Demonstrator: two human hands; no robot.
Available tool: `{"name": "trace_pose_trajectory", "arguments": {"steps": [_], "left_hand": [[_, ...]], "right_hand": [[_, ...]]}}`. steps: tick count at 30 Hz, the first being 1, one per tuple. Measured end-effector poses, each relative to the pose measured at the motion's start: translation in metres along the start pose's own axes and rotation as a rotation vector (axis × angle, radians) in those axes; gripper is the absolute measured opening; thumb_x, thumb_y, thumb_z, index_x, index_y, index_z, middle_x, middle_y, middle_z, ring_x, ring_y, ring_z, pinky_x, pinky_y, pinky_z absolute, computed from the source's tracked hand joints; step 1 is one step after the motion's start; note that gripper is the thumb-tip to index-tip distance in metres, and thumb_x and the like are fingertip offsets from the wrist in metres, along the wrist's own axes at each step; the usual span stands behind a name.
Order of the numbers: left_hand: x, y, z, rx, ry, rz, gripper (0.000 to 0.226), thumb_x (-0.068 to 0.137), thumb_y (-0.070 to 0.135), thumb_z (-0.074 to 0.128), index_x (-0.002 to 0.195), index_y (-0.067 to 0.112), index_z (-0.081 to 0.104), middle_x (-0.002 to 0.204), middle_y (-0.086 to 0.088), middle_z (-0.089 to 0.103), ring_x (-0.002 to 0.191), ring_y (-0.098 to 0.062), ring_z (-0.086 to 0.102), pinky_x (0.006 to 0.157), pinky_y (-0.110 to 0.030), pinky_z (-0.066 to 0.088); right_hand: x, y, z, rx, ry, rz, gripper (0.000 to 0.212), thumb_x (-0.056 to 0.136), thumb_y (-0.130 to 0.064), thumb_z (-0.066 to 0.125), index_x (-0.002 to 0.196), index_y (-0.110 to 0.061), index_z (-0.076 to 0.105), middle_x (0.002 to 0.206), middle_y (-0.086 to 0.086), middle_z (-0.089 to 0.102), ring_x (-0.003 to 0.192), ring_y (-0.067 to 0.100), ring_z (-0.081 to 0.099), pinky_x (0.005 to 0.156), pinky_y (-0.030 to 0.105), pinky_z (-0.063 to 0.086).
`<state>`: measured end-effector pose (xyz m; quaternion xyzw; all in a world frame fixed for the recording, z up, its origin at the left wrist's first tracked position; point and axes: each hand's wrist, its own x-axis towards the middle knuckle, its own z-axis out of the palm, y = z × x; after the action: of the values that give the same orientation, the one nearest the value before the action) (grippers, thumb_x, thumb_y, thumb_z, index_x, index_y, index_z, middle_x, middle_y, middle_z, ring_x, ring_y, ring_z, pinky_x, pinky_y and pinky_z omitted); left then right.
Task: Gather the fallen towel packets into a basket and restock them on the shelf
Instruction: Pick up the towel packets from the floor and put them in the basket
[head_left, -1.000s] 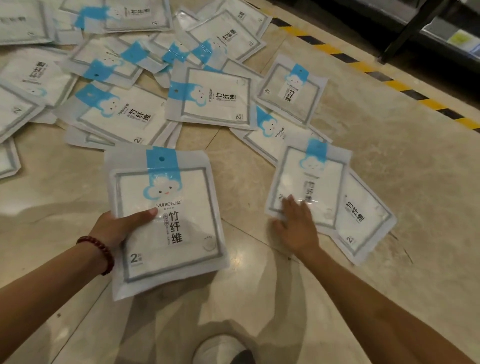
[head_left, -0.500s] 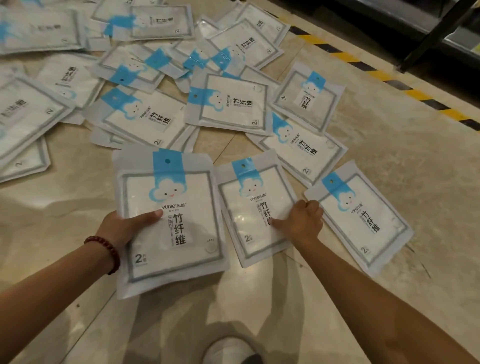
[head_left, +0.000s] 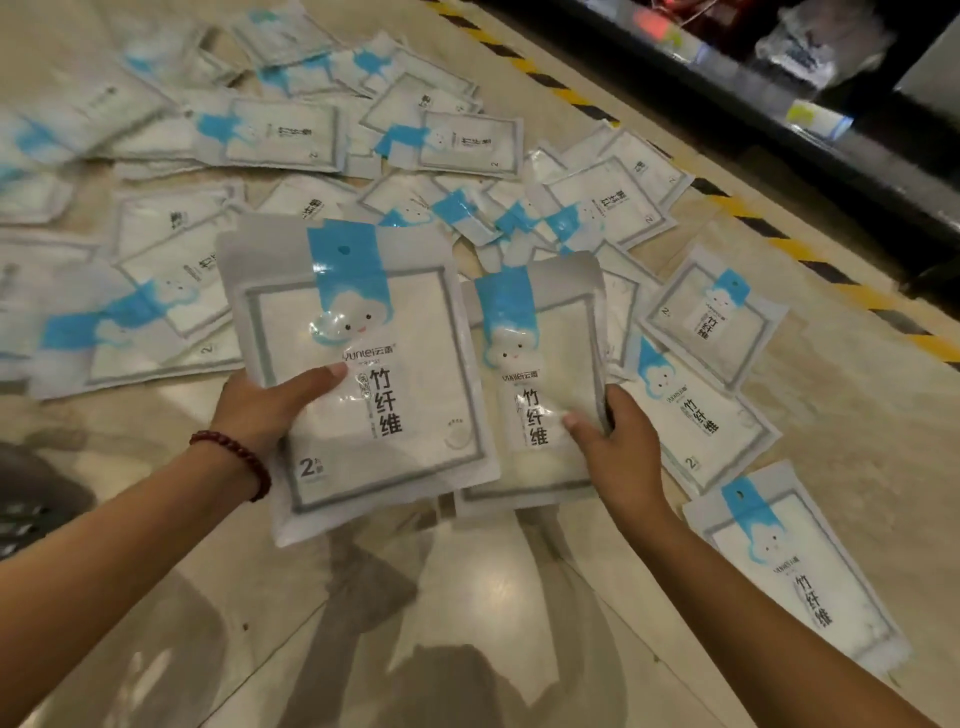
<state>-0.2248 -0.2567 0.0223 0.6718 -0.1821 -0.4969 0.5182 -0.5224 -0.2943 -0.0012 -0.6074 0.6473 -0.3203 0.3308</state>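
Near frame centre, fingers of the left hand (head_left: 260, 410) pinch one towel packet (head_left: 374, 457), those of the right hand (head_left: 618, 452) a second packet (head_left: 540, 332); loose packets (head_left: 467, 140) litter the floor (head_left: 519, 623).

Left hand (head_left: 260, 410) holding one towel packet (head_left: 363, 384), right hand (head_left: 618, 447) holding another packet (head_left: 540, 384) beside it, many packets (head_left: 291, 135) scattered on the shiny floor (head_left: 857, 415), striped tape (head_left: 753, 218), dark shelf (head_left: 779, 104)

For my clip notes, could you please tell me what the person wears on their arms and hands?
No sleeves are in view on either arm. The left hand and right hand wear no gloves. A bracelet of dark red round beads circles the left wrist; the right wrist carries nothing.
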Motion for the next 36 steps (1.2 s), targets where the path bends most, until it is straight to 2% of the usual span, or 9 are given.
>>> {"name": "trace_pose_trajectory", "arguments": {"steps": [5, 7, 12, 18, 23, 26, 29, 33, 36], "left_hand": [[-0.014, 0.069, -0.015, -0.092, 0.067, 0.107, 0.057, 0.041, 0.034, 0.083, 0.094, 0.021, 0.068, 0.085, 0.008, 0.074, 0.078, -0.011, 0.071, 0.055, -0.021, 0.055], [-0.027, 0.101, -0.026, -0.128, 0.117, 0.148, 0.057, 0.040, 0.034, 0.084, 0.093, 0.020, 0.068, 0.085, 0.007, 0.074, 0.079, -0.012, 0.071, 0.056, -0.022, 0.055], [-0.080, 0.172, -0.056, -0.273, 0.237, 0.252, 0.054, 0.041, 0.032, 0.085, 0.092, 0.019, 0.071, 0.091, 0.002, 0.075, 0.083, -0.016, 0.072, 0.061, -0.027, 0.056], [-0.150, 0.230, -0.134, -0.357, 0.416, 0.375, 0.048, 0.047, 0.027, 0.086, 0.093, 0.018, 0.073, 0.096, -0.004, 0.074, 0.087, -0.020, 0.071, 0.065, -0.033, 0.058], [-0.214, 0.237, -0.218, -0.436, 0.692, 0.358, 0.049, 0.051, 0.024, 0.080, 0.098, 0.016, 0.067, 0.090, -0.002, 0.075, 0.083, -0.019, 0.072, 0.063, -0.036, 0.059], [-0.247, 0.229, -0.268, -0.434, 0.862, 0.338, 0.060, 0.046, 0.031, 0.081, 0.102, 0.016, 0.066, 0.090, -0.002, 0.074, 0.082, -0.019, 0.072, 0.072, -0.038, 0.057], [-0.268, 0.208, -0.311, -0.462, 0.996, 0.328, 0.050, 0.053, 0.026, 0.083, 0.099, 0.015, 0.067, 0.090, -0.004, 0.074, 0.082, -0.021, 0.072, 0.076, -0.040, 0.056], [-0.274, 0.172, -0.355, -0.499, 1.076, 0.212, 0.044, 0.065, 0.021, 0.082, 0.105, 0.011, 0.067, 0.099, -0.011, 0.072, 0.087, -0.027, 0.070, 0.082, -0.045, 0.054], [-0.264, 0.149, -0.373, -0.513, 1.117, 0.122, 0.039, 0.068, 0.018, 0.081, 0.103, 0.009, 0.066, 0.087, -0.007, 0.073, 0.077, -0.022, 0.070, 0.069, -0.034, 0.056]], "right_hand": [[0.038, -0.086, 0.007, 0.178, -0.044, -0.039, 0.009, 0.085, -0.008, 0.064, 0.087, -0.005, 0.055, 0.078, -0.003, 0.058, 0.064, -0.004, 0.051, 0.056, 0.007, 0.039], [0.049, -0.131, 0.010, 0.220, -0.071, -0.075, 0.011, 0.085, -0.008, 0.064, 0.090, -0.004, 0.056, 0.081, 0.000, 0.060, 0.069, 0.004, 0.053, 0.060, 0.013, 0.041], [0.055, -0.244, 0.016, 0.378, -0.220, -0.173, 0.021, 0.086, -0.011, 0.064, 0.090, -0.029, 0.054, 0.086, -0.014, 0.061, 0.075, -0.003, 0.058, 0.065, 0.012, 0.047], [0.044, -0.365, 0.050, 0.501, -0.417, -0.356, 0.022, 0.084, -0.013, 0.065, 0.086, -0.032, 0.056, 0.089, -0.012, 0.064, 0.081, 0.007, 0.062, 0.069, 0.020, 0.051], [-0.003, -0.439, 0.104, 0.483, -0.636, -0.483, 0.016, 0.083, -0.013, 0.066, 0.087, -0.026, 0.056, 0.086, -0.011, 0.063, 0.078, 0.006, 0.060, 0.071, 0.024, 0.050], [-0.037, -0.475, 0.142, 0.452, -0.699, -0.599, 0.013, 0.084, -0.015, 0.065, 0.093, -0.019, 0.056, 0.082, -0.014, 0.058, 0.072, -0.002, 0.054, 0.062, 0.012, 0.044], [-0.068, -0.500, 0.177, 0.385, -0.713, -0.744, 0.014, 0.086, -0.018, 0.064, 0.088, -0.018, 0.051, 0.077, -0.015, 0.053, 0.068, -0.004, 0.049, 0.054, 0.005, 0.038], [-0.096, -0.515, 0.221, 0.199, -0.770, -0.846, 0.020, 0.085, -0.020, 0.064, 0.084, -0.010, 0.047, 0.076, -0.001, 0.053, 0.069, 0.014, 0.050, 0.057, 0.024, 0.038], [-0.107, -0.516, 0.248, 0.074, -0.805, -0.941, 0.025, 0.085, -0.018, 0.063, 0.075, -0.022, 0.041, 0.070, -0.011, 0.045, 0.063, 0.003, 0.043, 0.049, 0.016, 0.030]]}}
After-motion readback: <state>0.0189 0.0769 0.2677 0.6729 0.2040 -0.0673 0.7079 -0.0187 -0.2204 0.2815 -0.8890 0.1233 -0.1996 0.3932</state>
